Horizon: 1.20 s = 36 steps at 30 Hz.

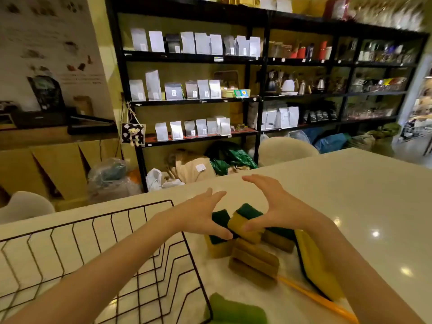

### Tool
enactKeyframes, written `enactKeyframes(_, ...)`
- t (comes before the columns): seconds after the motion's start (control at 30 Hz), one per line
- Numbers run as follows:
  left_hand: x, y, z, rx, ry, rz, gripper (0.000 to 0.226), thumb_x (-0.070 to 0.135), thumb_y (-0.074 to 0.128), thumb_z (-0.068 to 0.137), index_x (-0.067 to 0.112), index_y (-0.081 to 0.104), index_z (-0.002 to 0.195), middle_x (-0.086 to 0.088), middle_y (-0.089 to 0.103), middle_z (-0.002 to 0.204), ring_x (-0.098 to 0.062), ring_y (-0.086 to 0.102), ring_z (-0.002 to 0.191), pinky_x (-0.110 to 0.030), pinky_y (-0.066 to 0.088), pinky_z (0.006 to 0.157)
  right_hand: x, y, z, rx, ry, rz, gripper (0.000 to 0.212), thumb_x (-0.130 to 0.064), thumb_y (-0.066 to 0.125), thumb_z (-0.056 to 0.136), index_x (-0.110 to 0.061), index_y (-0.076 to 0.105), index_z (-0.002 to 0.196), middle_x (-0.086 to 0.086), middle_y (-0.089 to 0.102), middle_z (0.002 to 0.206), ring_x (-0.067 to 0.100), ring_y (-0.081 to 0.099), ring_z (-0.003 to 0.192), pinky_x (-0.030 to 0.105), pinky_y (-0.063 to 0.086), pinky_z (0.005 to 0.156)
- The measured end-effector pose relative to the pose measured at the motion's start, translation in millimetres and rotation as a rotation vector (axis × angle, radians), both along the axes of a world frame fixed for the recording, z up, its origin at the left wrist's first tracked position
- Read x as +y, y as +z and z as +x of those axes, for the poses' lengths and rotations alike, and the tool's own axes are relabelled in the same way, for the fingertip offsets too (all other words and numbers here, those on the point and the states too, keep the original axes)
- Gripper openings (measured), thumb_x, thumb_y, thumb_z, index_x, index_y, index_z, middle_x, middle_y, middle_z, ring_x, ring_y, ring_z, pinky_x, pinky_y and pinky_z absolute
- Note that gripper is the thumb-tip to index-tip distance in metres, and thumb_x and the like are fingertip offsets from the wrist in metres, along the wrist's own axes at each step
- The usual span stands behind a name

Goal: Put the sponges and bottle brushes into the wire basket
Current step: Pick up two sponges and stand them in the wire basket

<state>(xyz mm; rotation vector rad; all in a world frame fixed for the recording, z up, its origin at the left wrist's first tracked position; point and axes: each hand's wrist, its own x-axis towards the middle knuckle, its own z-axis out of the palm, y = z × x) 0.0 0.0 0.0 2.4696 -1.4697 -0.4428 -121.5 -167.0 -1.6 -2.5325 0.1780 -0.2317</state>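
A black metal shelving unit (233,90) packed with pale pouches and kettles fills the background, with bags heaped on the floor beneath it. In front runs a glossy white table (350,195). On it, at the left, stands the black wire basket (112,249), nothing visible inside it. Just right of the basket lies a jumble of yellow sponges with dark green scouring tops (247,232) — some flat, some tipped on edge, touching one another. A larger yellow pad (315,267) leans at the pile's right side, and an orange plastic handle (320,300) runs out from under the heap toward the near edge. A soft green piece (233,309) sits by the basket's near corner.

Both bare forearms reach forward over the table. The left hand (201,213) and right hand (275,206) face each other across the pile, fingers spread and extended, thumbs pressing the topmost sponge (243,220) between them — a loose two-handed pinch rather than closed fists.
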Motion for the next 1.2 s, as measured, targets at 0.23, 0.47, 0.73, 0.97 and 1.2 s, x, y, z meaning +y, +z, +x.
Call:
enactKeyframes(0.23, -16, -14, 10, -0.048, -0.015, 0.145, 0.059, 0.040, 0.067, 0.077, 0.018, 0.045, 0.128, -0.007, 0.057, 0.120, -0.017, 0.050, 0.094, -0.026, 0.044, 0.078, -9, -15, 13, 0.220, -0.009, -0.050, 0.085, -0.049, 0.071, 0.069, -0.028, 0.025, 0.137, 0.002, 0.036, 0.146, 0.022, 0.039, 0.128, 0.039, 0.042, 0.102)
enactKeyframes(0.47, -19, -24, 12, -0.082, -0.039, 0.151, 0.048, 0.031, 0.070, 0.076, 0.016, 0.050, 0.118, -0.008, 0.060, 0.111, -0.015, 0.048, 0.086, -0.020, 0.038, 0.065, -7, -23, 21, 0.255, 0.000, -0.089, 0.075, -0.048, 0.072, 0.067, -0.025, 0.036, 0.129, 0.004, 0.051, 0.127, 0.022, 0.053, 0.105, 0.039, 0.050, 0.090)
enactKeyframes(0.73, -21, -27, 10, -0.073, -0.029, 0.082, 0.051, 0.037, 0.075, 0.070, 0.015, 0.052, 0.111, -0.002, 0.055, 0.094, -0.015, 0.048, 0.082, -0.024, 0.038, 0.068, -13, -29, 24, 0.362, -0.006, 0.060, 0.071, -0.056, 0.067, 0.069, -0.028, 0.029, 0.122, 0.009, 0.056, 0.116, 0.024, 0.058, 0.096, 0.041, 0.052, 0.085)
enactKeyframes(0.97, -23, -30, 9, -0.078, -0.004, 0.098, 0.056, 0.033, 0.076, 0.069, 0.013, 0.047, 0.113, -0.006, 0.055, 0.103, -0.017, 0.046, 0.086, -0.023, 0.038, 0.064, -17, -37, 28, 0.296, -0.023, 0.118, 0.065, -0.050, 0.072, 0.064, -0.025, 0.033, 0.110, 0.022, 0.056, 0.107, 0.021, 0.049, 0.074, 0.038, 0.042, 0.063)
enactKeyframes(1.2, -21, -18, 10, -0.192, 0.019, 0.003, 0.056, 0.033, 0.076, 0.063, 0.017, 0.050, 0.110, -0.004, 0.055, 0.104, -0.020, 0.051, 0.090, -0.037, 0.050, 0.076, -20, -27, 23, 0.082, -0.021, 0.095, 0.065, -0.046, 0.080, 0.055, -0.026, 0.043, 0.104, 0.001, 0.050, 0.106, 0.017, 0.050, 0.089, 0.030, 0.046, 0.070)
